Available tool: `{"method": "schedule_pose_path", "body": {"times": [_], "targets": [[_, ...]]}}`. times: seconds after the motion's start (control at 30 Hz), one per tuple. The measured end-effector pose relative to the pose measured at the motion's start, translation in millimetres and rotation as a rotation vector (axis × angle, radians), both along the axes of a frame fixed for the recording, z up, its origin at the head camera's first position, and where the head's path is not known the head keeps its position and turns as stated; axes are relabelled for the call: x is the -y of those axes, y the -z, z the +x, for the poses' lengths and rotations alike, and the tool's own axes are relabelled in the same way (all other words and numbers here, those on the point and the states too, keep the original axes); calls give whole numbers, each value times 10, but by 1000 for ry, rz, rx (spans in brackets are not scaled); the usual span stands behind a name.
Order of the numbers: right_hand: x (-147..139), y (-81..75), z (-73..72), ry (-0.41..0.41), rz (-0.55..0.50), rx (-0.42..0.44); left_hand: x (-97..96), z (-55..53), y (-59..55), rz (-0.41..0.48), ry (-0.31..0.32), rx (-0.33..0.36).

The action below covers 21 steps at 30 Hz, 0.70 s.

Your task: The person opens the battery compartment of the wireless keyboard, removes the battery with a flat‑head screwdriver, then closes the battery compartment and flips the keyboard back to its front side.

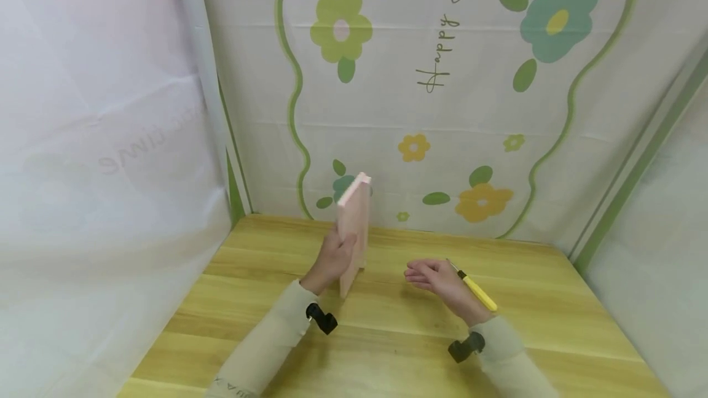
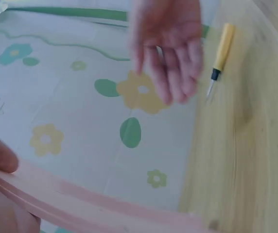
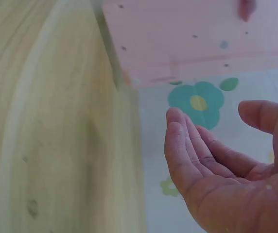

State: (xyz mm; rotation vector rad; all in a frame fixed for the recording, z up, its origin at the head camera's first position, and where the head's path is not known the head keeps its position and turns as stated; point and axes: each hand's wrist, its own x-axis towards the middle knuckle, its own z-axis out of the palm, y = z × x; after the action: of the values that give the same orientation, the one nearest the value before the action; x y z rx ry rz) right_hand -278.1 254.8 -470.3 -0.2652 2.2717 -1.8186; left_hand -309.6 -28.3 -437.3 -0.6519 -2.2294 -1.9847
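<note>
My left hand (image 1: 334, 255) grips a flat pale pink board (image 1: 361, 220), thumb on one face. The board stands on edge over the wooden table, its lower end close to the tabletop. In the right wrist view the board (image 3: 178, 36) shows several small dark holes in its face. To the right of the board, apart from it, is my right hand (image 1: 439, 282), palm turned inward, fingers extended and slightly bent, holding nothing. A screwdriver (image 1: 479, 293) with a yellow handle and dark collar lies on the table just beyond that hand, its metal tip partly visible.
The light wooden table (image 1: 387, 355) ends at a white printed backdrop (image 1: 381, 109) with flowers and lettering. White sheets hang at the left (image 1: 110, 232) and the right (image 1: 652, 250). Each wrist wears a small black device.
</note>
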Motion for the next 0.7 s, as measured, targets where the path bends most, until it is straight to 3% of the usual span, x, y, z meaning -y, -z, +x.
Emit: {"method": "schedule_pose_path", "body": {"times": [0.07,0.2,0.4,0.47,0.57,0.7], "targets": [[84,75,-4,-27,21,8,59,-7,26,151,-46,102],[289,214,-2,-17,42,55,127,-7,127,421,-126,221],[558,382,-16,76,-41,114,106,30,302,778,-180,289],[606,425,-34,128,-87,125,96,27,345,825,-212,295],[601,476,-80,191,-168,156,120,16,364,828,-239,300],[439,451,-156,212,-263,196,295,1,342,807,-178,318]]}}
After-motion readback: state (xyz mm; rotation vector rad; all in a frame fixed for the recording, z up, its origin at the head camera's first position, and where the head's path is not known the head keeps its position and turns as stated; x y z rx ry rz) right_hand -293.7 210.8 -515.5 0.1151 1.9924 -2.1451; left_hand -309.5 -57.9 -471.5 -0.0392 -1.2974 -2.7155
